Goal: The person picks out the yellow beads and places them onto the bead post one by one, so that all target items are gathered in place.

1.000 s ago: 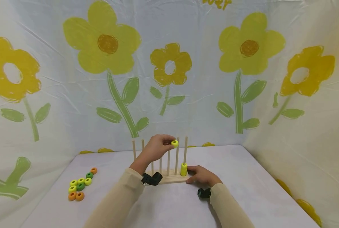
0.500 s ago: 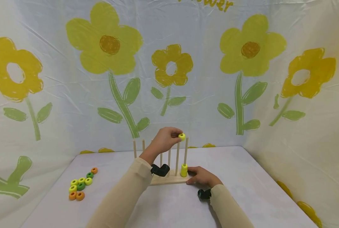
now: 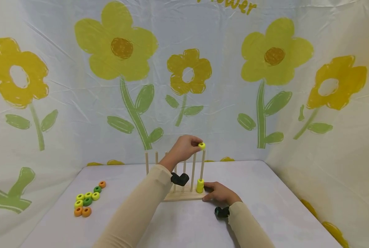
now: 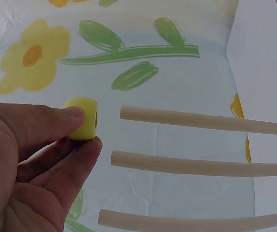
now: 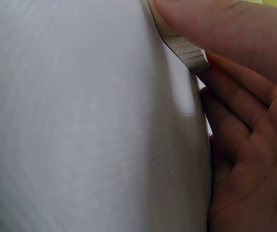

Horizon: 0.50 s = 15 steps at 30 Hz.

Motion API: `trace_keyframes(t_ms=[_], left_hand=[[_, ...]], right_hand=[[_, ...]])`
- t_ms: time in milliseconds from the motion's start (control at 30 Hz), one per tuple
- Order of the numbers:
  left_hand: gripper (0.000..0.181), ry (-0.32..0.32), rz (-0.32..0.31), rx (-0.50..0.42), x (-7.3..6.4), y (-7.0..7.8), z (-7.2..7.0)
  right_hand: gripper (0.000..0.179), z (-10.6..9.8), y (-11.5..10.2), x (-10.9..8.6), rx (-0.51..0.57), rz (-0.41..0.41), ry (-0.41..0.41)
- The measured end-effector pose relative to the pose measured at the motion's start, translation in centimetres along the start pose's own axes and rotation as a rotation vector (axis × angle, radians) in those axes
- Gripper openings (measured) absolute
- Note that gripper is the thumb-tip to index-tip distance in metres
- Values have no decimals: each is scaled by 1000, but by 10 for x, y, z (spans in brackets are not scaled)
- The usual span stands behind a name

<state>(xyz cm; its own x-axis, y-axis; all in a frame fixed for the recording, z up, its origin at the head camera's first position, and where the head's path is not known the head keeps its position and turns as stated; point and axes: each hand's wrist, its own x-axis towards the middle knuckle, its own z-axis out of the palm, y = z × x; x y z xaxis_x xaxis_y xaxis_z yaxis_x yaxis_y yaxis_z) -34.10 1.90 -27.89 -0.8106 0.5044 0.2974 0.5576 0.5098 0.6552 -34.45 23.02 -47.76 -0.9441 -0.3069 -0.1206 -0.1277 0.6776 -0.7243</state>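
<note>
My left hand (image 3: pixel 184 148) pinches a yellow bead (image 4: pixel 84 119) between thumb and fingers. In the left wrist view the bead's hole faces the tip of the end peg (image 4: pixel 177 118), with a small gap between them. That peg is the rightmost on a wooden peg rack (image 3: pixel 184 196); a stack of yellow beads (image 3: pixel 200 186) sits at its foot. My right hand (image 3: pixel 221 193) grips the right end of the rack's base, thumb along the near side in the right wrist view (image 5: pixel 249 38). My left forearm hides the rack's left part in the head view.
On the left of the white table (image 3: pixel 184 227) lies a loose group of beads: yellow ones (image 3: pixel 88 195), green ones (image 3: pixel 87 201) and orange ones (image 3: pixel 86 212). A flower-printed cloth (image 3: pixel 221 113) hangs behind the table and along its sides. Dark cameras (image 3: pixel 180 179) sit on both wrists.
My left hand has moved right and slightly up with the yellow bead, from left of the last two pegs to over the rightmost peg's tip. My right hand has stayed on the base.
</note>
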Motion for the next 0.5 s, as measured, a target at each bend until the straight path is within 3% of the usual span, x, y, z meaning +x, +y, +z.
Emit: trace_keyframes(t_ms=[267,500], left_hand=[[36,-18,-14,-35,10,1,6],[33,-35,-6,2,14,-2,9]], right_hand=[[72,-1,1,1,14,-3,-4],[72,1,1,1,-3,-11,-6]])
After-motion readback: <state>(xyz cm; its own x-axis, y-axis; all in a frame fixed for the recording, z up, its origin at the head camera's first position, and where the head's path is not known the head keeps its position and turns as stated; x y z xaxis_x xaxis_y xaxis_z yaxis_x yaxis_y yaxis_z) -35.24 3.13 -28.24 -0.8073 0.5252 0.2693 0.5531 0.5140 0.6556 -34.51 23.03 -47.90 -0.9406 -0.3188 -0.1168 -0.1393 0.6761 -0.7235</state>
